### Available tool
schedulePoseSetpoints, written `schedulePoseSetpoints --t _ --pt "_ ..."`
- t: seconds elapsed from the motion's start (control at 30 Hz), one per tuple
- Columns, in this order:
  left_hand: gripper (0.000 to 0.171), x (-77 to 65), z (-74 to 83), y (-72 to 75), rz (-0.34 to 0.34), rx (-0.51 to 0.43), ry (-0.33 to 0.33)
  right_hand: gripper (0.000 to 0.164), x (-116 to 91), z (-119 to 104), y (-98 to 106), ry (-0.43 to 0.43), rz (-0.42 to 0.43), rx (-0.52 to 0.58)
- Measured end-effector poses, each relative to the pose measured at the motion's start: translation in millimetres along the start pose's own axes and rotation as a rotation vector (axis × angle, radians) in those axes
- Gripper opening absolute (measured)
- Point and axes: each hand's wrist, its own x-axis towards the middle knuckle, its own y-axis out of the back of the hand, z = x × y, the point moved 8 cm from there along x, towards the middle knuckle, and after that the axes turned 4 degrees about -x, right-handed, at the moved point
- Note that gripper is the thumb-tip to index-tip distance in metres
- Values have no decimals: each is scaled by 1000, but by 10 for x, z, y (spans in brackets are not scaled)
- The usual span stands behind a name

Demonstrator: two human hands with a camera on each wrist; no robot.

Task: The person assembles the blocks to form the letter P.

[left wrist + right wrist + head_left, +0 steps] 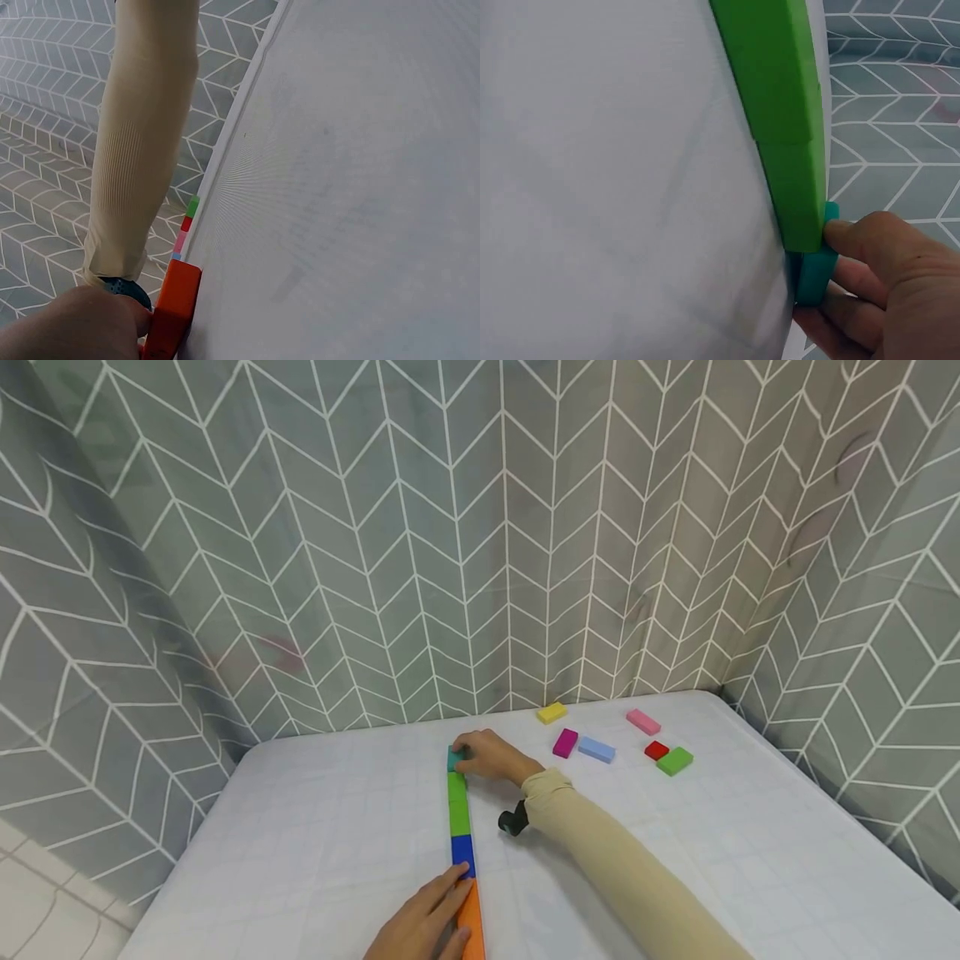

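Note:
A row of coloured blocks runs away from me along the table. At its far end my right hand (491, 756) pinches a teal block (817, 276) between thumb and fingers, against the end of a green block (789, 195). Another green block (459, 818) comes nearer in the row, followed by a blue block (462, 852) and an orange block (472, 920). My left hand (420, 920) rests its fingers on the near part of the row, over the orange block and by the blue one. Part of the orange block is hidden under those fingers.
Loose blocks lie at the back right: yellow (552, 713), magenta (566, 742), light blue (597, 749), pink (643, 722), red (656, 750) and green (675, 761). A white cloth covers the table (337, 827). Behind hangs a grey patterned curtain (480, 527).

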Motion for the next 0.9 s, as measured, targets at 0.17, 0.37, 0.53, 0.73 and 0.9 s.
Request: schedulePoseSetpoints --t 0.17,0.37,0.53,0.73,0.9 --pt "61 -15 9 22 41 20 -34 29 -19 -14 1 27 11 -11" --pt "58 -30 1 19 89 37 -60 31 -39 -8 -46 16 7 1" --pt "60 -22 -19 -14 67 32 -53 32 -89 -12 -48 19 36 19" --pt "60 -15 -11 -41 46 42 -101 31 -136 -24 -85 49 31 30" --pt "59 -7 -6 -25 70 68 -139 31 -147 -1 -83 48 47 44"
